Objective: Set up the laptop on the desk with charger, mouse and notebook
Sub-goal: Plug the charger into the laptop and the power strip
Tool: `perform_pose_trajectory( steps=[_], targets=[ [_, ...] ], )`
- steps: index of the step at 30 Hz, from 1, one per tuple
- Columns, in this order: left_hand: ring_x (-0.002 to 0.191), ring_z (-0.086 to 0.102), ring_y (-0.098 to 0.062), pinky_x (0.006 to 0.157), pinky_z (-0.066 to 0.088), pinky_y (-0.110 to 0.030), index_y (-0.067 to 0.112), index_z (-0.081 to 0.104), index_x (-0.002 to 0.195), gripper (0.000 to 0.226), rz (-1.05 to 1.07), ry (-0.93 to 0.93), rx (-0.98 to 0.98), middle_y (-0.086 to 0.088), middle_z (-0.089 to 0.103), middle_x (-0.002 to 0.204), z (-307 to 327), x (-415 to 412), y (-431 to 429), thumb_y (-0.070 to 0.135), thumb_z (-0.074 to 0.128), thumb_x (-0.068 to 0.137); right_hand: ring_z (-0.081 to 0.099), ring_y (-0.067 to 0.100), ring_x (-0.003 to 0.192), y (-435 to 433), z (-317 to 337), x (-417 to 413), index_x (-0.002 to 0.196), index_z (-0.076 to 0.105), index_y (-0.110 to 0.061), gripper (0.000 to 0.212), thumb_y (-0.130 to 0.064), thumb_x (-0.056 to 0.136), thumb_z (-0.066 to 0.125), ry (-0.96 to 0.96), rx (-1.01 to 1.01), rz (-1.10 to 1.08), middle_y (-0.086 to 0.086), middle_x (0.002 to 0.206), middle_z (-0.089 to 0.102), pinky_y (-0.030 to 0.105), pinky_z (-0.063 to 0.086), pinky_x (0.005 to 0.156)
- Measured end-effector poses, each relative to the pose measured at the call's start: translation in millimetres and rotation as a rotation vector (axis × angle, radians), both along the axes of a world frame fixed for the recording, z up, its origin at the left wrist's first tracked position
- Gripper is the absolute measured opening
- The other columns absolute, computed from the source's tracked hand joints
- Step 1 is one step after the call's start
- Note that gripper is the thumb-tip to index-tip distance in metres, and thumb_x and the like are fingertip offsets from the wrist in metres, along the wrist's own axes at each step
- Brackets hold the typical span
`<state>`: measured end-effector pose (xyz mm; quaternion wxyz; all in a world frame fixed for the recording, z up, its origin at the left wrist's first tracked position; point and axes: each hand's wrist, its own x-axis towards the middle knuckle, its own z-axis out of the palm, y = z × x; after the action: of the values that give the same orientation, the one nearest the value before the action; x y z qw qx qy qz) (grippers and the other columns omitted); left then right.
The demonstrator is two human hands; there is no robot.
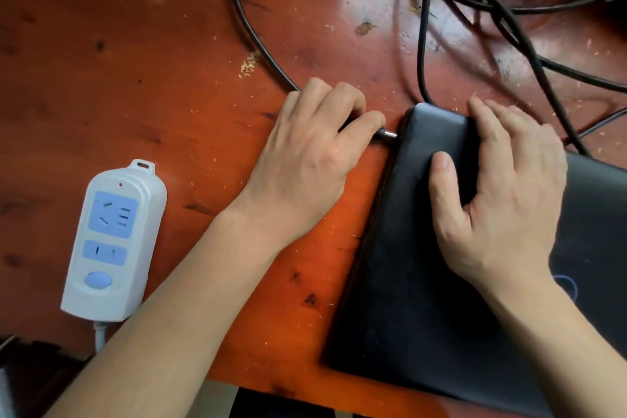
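Bare bench point(142, 54) lies open left of the laptop point(417, 282), up to the power strip point(113, 241). Behind the laptop, tangled cables point(509, 20) clutter the surface.

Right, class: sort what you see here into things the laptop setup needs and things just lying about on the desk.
Part of the job:
- closed black laptop, steadied by the right hand
- charger plug, pinched in the left hand at the laptop's edge
- charger cable
- white power strip, likely for the charger

Lying about:
- tangle of black cables
- wood shavings
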<state>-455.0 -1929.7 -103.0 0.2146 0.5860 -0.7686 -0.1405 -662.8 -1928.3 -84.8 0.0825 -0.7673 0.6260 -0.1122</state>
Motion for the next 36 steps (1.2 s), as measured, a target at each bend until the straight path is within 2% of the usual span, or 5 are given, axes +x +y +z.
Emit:
perform_pose_trajectory(
  steps=[8,22,28,32,36],
  targets=[
    [0.083,0.050,-0.031,0.072,0.044,-0.047,0.005,0.072,0.109,0.025,0.021,0.052,-0.049,-0.013,0.063,0.097,3.6,-1.4,2.4,-0.007,0.065,0.088,0.046,0.035,0.132,-0.6,0.6,-0.6,0.143,0.050,-0.003,0.057,-0.040,0.099,0.046,-0.005,0.004,-0.002,0.018,0.140,0.053,0.055,0.029,0.115],
    [0.084,0.054,-0.030,0.072,0.042,-0.045,0.006,0.073,0.106,0.018,0.012,0.030,-0.023,-0.010,0.065,0.098,5.1,-12.7,-1.6,0.000,0.064,0.092,0.048,0.035,0.130,-0.9,-0.5,0.2,0.142,0.051,-0.003,0.057,-0.040,0.098,0.047,0.003,-0.006,-0.003,0.018,0.138,0.054,0.055,0.029,0.114],
    [0.091,0.055,-0.033,0.075,0.049,-0.048,0.005,0.066,0.121,0.033,0.059,-0.055,0.003,-0.012,0.064,0.109,10.3,4.2,0.0,0.023,0.067,0.094,0.049,0.036,0.131,-0.9,2.0,2.1,0.143,0.050,-0.001,0.058,-0.039,0.098,0.048,0.003,0.008,-0.005,0.019,0.140,0.054,0.056,0.031,0.113],
    [0.084,0.058,-0.033,0.069,0.049,-0.049,0.005,0.073,0.111,0.021,0.077,-0.071,-0.036,-0.012,0.068,0.098,11.8,9.8,2.0,0.017,0.061,0.099,0.038,0.034,0.144,-4.5,7.0,-6.5,0.151,0.039,-0.003,0.064,-0.044,0.102,0.041,0.064,0.096,0.040,0.020,0.155,0.040,0.048,0.024,0.121],
    [0.079,0.060,-0.035,0.066,0.050,-0.047,-0.002,0.074,0.104,0.016,-0.047,-0.079,-0.104,-0.016,0.069,0.090,12.1,11.5,-5.5,0.007,0.061,0.098,0.031,0.035,0.148,-7.1,9.6,-16.1,0.155,0.030,-0.002,0.065,-0.044,0.105,0.032,0.144,0.125,0.138,0.020,0.161,0.029,0.047,0.022,0.122]
  ],
)
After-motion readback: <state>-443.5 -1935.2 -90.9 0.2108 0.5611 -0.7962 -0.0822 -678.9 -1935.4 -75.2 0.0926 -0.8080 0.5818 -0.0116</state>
